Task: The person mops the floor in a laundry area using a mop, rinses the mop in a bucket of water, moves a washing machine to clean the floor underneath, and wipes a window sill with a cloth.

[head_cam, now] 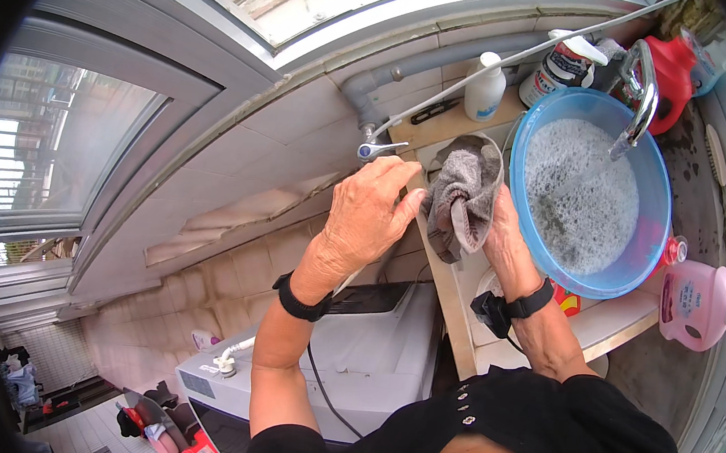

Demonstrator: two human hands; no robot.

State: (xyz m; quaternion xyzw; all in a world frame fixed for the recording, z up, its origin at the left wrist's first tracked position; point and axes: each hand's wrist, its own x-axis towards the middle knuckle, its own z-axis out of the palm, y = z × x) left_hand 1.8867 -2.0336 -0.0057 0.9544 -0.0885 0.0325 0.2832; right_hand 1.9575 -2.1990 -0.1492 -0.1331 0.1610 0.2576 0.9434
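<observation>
My right hand [506,225] holds a bunched grey cloth [466,194] from its right side, left of the blue plastic basin [662,191]. The cloth looks damp and folded over itself, and it hides most of my right fingers. My left hand [371,207] is raised just left of the cloth, thumb and fingers apart, nothing visible in it. Just beyond its fingertips is a small valve with a lever [381,151]. Water runs from a chrome faucet [644,103] into foamy suds [582,196] in the basin.
A white pump bottle [485,87], a spray bottle [558,71] and a red jug [667,79] stand behind the basin. A pink detergent jug [693,306] is at right. A washing machine [376,354] stands below my left arm. A thin pole [534,51] crosses above the ledge.
</observation>
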